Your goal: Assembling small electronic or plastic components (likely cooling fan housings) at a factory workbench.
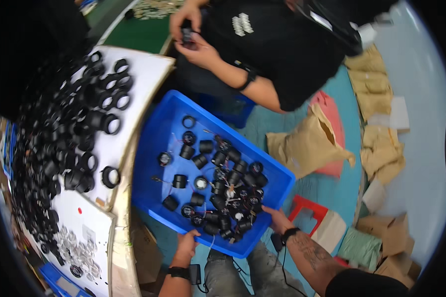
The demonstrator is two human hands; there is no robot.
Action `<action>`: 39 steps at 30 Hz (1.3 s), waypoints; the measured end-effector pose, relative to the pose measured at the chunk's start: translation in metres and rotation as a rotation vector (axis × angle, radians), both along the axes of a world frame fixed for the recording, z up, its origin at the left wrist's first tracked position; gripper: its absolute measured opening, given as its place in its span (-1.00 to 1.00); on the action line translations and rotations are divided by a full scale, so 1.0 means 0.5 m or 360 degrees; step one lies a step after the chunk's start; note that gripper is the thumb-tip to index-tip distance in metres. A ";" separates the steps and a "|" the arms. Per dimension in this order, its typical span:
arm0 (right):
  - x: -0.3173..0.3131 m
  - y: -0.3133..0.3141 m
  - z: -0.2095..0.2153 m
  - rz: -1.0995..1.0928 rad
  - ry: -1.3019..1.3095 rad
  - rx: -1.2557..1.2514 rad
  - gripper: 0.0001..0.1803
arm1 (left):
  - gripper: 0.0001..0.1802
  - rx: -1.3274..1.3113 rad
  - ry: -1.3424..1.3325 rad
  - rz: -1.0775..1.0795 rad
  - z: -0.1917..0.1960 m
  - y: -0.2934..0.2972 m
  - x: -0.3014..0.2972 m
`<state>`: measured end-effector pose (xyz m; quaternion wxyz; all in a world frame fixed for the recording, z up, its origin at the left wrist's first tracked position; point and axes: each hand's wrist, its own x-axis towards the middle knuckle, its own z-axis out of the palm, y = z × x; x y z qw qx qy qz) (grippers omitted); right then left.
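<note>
A large blue plastic bin (151,158) is tilted across the space in front of me. My left hand (187,242) is closed on its near edge. The bin's right near corner is gripped by my right hand (278,221), its fingers partly hidden by the bin. Inside lie many short black cylindrical housings (179,181), several with thin wires and small connectors, heaped mostly toward the near right. A single black ring (189,121) rests near the far end, and a housing with a white centre (200,182) sits mid-bin.
A white-topped table (148,67) at left carries many black rings (111,124) and clear plastic pieces (77,247). Across from me, a person in black (252,54) handles a small dark part. Sacks (302,143), a red stool (307,208) and cartons (386,232) stand at right.
</note>
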<state>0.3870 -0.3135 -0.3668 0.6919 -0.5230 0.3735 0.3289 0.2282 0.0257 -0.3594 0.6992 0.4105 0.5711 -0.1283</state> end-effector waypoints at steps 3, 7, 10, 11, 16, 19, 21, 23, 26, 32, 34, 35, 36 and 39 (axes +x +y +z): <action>-0.009 0.003 -0.065 0.0240 0.0193 -0.0028 -0.48 | -0.58 -0.0108 -0.0049 0.0093 -0.010 0.048 -0.053; -0.020 -0.047 -0.085 0.0579 -0.0127 -0.0542 -0.52 | -0.51 -0.0038 0.0205 -0.0073 0.054 0.047 0.065; -0.050 0.007 -0.106 0.0768 -0.0446 -0.0727 -0.43 | -0.57 0.0077 0.0082 -0.0057 0.002 0.145 0.020; -0.035 0.048 -0.017 0.0736 -0.0386 -0.0576 -0.44 | -0.60 -0.0078 -0.0020 0.0149 -0.015 0.194 -0.008; -0.043 0.006 0.004 0.0671 -0.0302 -0.0683 -0.37 | -0.46 -0.0310 0.0181 0.0007 -0.091 0.190 0.017; -0.067 0.019 -0.035 0.0518 -0.0519 -0.0700 -0.47 | -0.42 -0.0463 0.0375 0.0003 -0.118 0.229 0.004; -0.063 0.011 -0.006 0.0640 -0.0324 -0.0687 -0.48 | -0.43 -0.0441 0.0451 -0.0049 -0.127 0.225 -0.001; -0.094 0.014 -0.033 0.0446 -0.0348 -0.0794 -0.52 | -0.46 -0.0501 0.0450 0.0007 -0.145 0.211 0.008; -0.081 0.035 -0.013 0.0464 -0.0239 -0.0787 -0.52 | -0.52 -0.0489 0.0295 -0.0090 -0.158 0.238 -0.018; -0.053 0.024 0.008 0.0486 -0.0151 -0.0779 -0.45 | -0.58 -0.0446 0.0324 -0.0080 -0.153 0.203 0.016; -0.028 0.028 0.020 0.0515 -0.0164 -0.0751 -0.45 | -0.61 -0.0456 0.0350 -0.0045 -0.148 0.212 0.009; -0.021 0.031 0.026 0.0531 -0.0177 -0.0720 -0.45 | -0.65 -0.0397 0.0341 -0.0078 -0.140 0.212 0.006; -0.023 0.033 0.030 0.0544 -0.0188 -0.0689 -0.46 | -0.69 -0.0339 0.0335 -0.0113 -0.134 0.213 0.005; -0.050 0.018 0.020 0.0415 -0.0186 -0.0679 -0.47 | -0.71 -0.0370 0.0375 -0.0120 -0.110 0.199 0.012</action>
